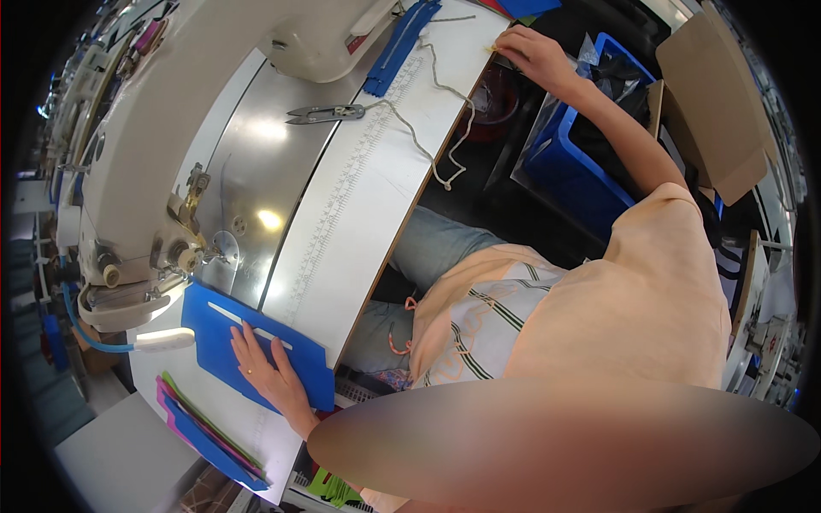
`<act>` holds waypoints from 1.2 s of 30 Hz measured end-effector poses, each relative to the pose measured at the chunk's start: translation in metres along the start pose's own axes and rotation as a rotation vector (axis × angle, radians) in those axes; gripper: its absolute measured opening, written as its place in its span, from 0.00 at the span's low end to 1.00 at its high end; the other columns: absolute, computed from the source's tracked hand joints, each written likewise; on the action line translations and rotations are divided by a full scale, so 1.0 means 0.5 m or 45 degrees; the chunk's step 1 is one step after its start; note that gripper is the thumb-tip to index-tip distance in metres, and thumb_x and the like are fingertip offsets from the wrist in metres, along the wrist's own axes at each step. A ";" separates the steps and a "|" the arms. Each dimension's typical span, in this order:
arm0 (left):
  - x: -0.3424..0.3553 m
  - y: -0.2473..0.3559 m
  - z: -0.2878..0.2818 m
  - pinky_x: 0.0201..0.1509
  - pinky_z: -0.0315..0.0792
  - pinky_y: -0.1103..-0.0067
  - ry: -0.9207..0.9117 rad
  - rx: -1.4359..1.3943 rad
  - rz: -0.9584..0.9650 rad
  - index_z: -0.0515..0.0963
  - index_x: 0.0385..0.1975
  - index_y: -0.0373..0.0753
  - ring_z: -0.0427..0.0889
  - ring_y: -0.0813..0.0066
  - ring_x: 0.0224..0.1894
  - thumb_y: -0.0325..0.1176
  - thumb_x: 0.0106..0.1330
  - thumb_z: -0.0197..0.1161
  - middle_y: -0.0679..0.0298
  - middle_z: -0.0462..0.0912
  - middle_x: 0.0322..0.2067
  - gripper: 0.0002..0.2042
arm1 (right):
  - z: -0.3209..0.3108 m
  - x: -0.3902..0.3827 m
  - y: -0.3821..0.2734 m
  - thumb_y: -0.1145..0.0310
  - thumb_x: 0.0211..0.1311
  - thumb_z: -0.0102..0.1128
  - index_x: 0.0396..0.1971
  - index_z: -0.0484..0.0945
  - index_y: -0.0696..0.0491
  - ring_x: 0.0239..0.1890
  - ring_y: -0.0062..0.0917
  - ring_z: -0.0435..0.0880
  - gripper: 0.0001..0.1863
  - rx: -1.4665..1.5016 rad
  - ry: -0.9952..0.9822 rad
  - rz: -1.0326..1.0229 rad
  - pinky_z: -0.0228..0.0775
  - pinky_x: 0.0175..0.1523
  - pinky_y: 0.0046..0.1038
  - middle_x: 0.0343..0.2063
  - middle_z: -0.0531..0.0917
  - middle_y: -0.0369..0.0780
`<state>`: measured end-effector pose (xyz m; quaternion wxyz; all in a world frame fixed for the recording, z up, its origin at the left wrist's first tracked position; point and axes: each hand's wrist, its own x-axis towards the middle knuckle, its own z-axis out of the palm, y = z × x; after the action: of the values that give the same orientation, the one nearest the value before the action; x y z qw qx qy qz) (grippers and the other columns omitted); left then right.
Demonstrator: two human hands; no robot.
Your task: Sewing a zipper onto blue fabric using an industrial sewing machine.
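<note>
"Cloth (pixel 214 338), where is it?"
"Left on the bench (pixel 342 231), by the sewing machine (pixel 128 171), a white strip (pixel 224 313) on top."
"And each grip?"
"Left hand (pixel 272 383): laid flat on the cloth, fingers slightly apart. Right hand (pixel 543 61): fingers bent at a yellowish bit (pixel 493 48) by the near edge; whether clamped, I can't tell."

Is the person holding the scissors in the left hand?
No, the left hand is spread on the blue piece, while the scissors lie apart from both hands.
</note>
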<state>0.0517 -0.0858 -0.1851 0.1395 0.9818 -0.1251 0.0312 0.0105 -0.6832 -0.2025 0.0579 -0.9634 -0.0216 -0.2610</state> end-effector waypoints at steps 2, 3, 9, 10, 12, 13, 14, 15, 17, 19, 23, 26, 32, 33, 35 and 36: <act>0.003 -0.002 0.005 0.71 0.43 0.56 0.004 -0.007 0.024 0.62 0.67 0.43 0.52 0.57 0.72 0.42 0.72 0.49 0.57 0.57 0.69 0.24 | -0.018 0.003 0.028 0.67 0.62 0.61 0.42 0.79 0.56 0.41 0.26 0.83 0.11 0.525 0.126 0.368 0.74 0.48 0.25 0.39 0.84 0.37; 0.002 -0.003 0.004 0.71 0.43 0.56 0.006 -0.008 0.024 0.62 0.67 0.43 0.52 0.57 0.72 0.42 0.72 0.49 0.57 0.57 0.69 0.24 | -0.031 0.006 0.038 0.65 0.64 0.60 0.42 0.80 0.56 0.40 0.22 0.84 0.12 1.058 0.249 0.729 0.74 0.48 0.23 0.38 0.85 0.37; -0.003 -0.006 0.003 0.71 0.43 0.56 0.012 -0.018 0.030 0.62 0.66 0.42 0.53 0.57 0.71 0.42 0.72 0.49 0.57 0.58 0.69 0.24 | -0.056 -0.028 0.006 0.62 0.70 0.52 0.55 0.75 0.54 0.40 0.18 0.85 0.19 1.300 -0.005 0.923 0.76 0.46 0.18 0.43 0.84 0.41; -0.003 -0.004 0.001 0.71 0.43 0.56 0.015 -0.020 0.025 0.62 0.66 0.42 0.53 0.57 0.71 0.42 0.72 0.49 0.57 0.58 0.69 0.24 | -0.050 -0.034 0.004 0.62 0.70 0.51 0.57 0.74 0.53 0.40 0.17 0.85 0.19 1.372 -0.021 0.923 0.76 0.45 0.18 0.43 0.84 0.41; -0.005 -0.004 -0.001 0.70 0.43 0.56 0.013 -0.018 0.020 0.63 0.66 0.42 0.53 0.57 0.71 0.41 0.72 0.49 0.57 0.58 0.69 0.24 | -0.046 -0.042 0.000 0.66 0.71 0.49 0.56 0.75 0.51 0.35 0.16 0.85 0.17 1.442 -0.077 0.922 0.76 0.42 0.16 0.40 0.85 0.38; -0.004 -0.004 -0.001 0.70 0.44 0.57 0.021 -0.015 0.032 0.63 0.66 0.41 0.54 0.56 0.71 0.41 0.72 0.49 0.56 0.58 0.68 0.24 | -0.040 -0.048 0.010 0.66 0.71 0.49 0.56 0.75 0.51 0.35 0.16 0.85 0.17 1.442 -0.075 0.928 0.76 0.42 0.16 0.40 0.85 0.38; -0.002 -0.003 0.001 0.70 0.45 0.58 0.029 -0.011 0.048 0.63 0.65 0.40 0.54 0.55 0.71 0.41 0.72 0.49 0.55 0.59 0.68 0.24 | -0.031 -0.058 0.029 0.68 0.70 0.47 0.54 0.77 0.51 0.33 0.15 0.84 0.17 1.331 -0.147 0.911 0.75 0.41 0.16 0.37 0.85 0.36; 0.000 -0.002 0.004 0.70 0.45 0.58 0.025 -0.008 0.055 0.63 0.65 0.40 0.54 0.55 0.71 0.41 0.72 0.49 0.55 0.59 0.68 0.24 | -0.023 -0.070 0.044 0.71 0.69 0.46 0.52 0.78 0.51 0.31 0.15 0.83 0.17 1.220 -0.219 0.894 0.75 0.41 0.15 0.34 0.84 0.35; 0.001 -0.007 0.006 0.70 0.47 0.61 0.049 -0.023 0.091 0.64 0.65 0.38 0.55 0.53 0.70 0.40 0.72 0.49 0.52 0.60 0.67 0.23 | -0.021 -0.073 0.032 0.70 0.67 0.46 0.49 0.80 0.53 0.32 0.15 0.82 0.16 1.153 -0.253 0.970 0.74 0.42 0.17 0.34 0.83 0.33; 0.000 -0.010 0.007 0.69 0.48 0.62 0.045 -0.013 0.099 0.64 0.65 0.37 0.56 0.53 0.69 0.40 0.72 0.49 0.51 0.60 0.67 0.23 | -0.006 -0.079 0.040 0.67 0.64 0.49 0.49 0.80 0.55 0.37 0.17 0.83 0.17 0.995 -0.333 0.767 0.73 0.45 0.19 0.38 0.83 0.35; 0.005 -0.007 0.007 0.70 0.48 0.63 0.038 -0.013 0.104 0.64 0.64 0.36 0.56 0.52 0.69 0.40 0.72 0.49 0.50 0.60 0.67 0.23 | 0.015 -0.070 0.034 0.69 0.59 0.49 0.48 0.79 0.58 0.40 0.19 0.82 0.19 1.107 -0.556 0.977 0.73 0.48 0.22 0.42 0.82 0.37; 0.002 -0.005 -0.001 0.70 0.50 0.65 0.073 0.035 0.094 0.66 0.63 0.36 0.58 0.53 0.69 0.40 0.72 0.50 0.51 0.63 0.66 0.23 | 0.049 -0.057 0.056 0.74 0.54 0.48 0.46 0.79 0.58 0.31 0.18 0.82 0.19 0.991 -0.516 0.986 0.75 0.36 0.21 0.41 0.83 0.39; 0.003 -0.006 0.003 0.71 0.44 0.60 0.020 -0.012 0.032 0.64 0.65 0.40 0.54 0.55 0.71 0.41 0.72 0.49 0.55 0.59 0.68 0.24 | 0.108 -0.025 0.149 0.77 0.47 0.48 0.27 0.82 0.58 0.17 0.18 0.76 0.11 0.712 -0.657 1.009 0.67 0.20 0.21 0.24 0.83 0.39; 0.006 -0.002 0.004 0.71 0.44 0.60 0.039 -0.022 0.046 0.64 0.65 0.40 0.54 0.55 0.71 0.41 0.72 0.49 0.55 0.59 0.68 0.24 | 0.123 -0.024 0.163 0.76 0.48 0.49 0.26 0.82 0.58 0.18 0.19 0.77 0.11 0.716 -0.587 1.072 0.68 0.22 0.21 0.24 0.83 0.39; 0.007 0.003 0.003 0.71 0.44 0.59 -0.004 0.010 0.002 0.63 0.66 0.40 0.54 0.56 0.71 0.41 0.72 0.49 0.55 0.58 0.69 0.24 | 0.134 -0.011 0.169 0.74 0.50 0.50 0.29 0.82 0.62 0.22 0.25 0.80 0.12 0.718 -0.575 1.055 0.73 0.26 0.25 0.23 0.83 0.42; 0.010 0.007 0.003 0.71 0.44 0.59 0.013 0.006 0.017 0.63 0.66 0.40 0.54 0.56 0.71 0.41 0.72 0.49 0.55 0.58 0.69 0.24 | 0.141 -0.005 0.171 0.74 0.51 0.51 0.29 0.81 0.63 0.24 0.26 0.82 0.11 0.664 -0.571 1.073 0.74 0.28 0.27 0.23 0.83 0.44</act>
<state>0.0557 -0.0905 -0.1850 0.1377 0.9811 -0.1309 0.0373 0.0497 -0.7594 -0.2727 0.3887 -0.8743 0.2906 0.0108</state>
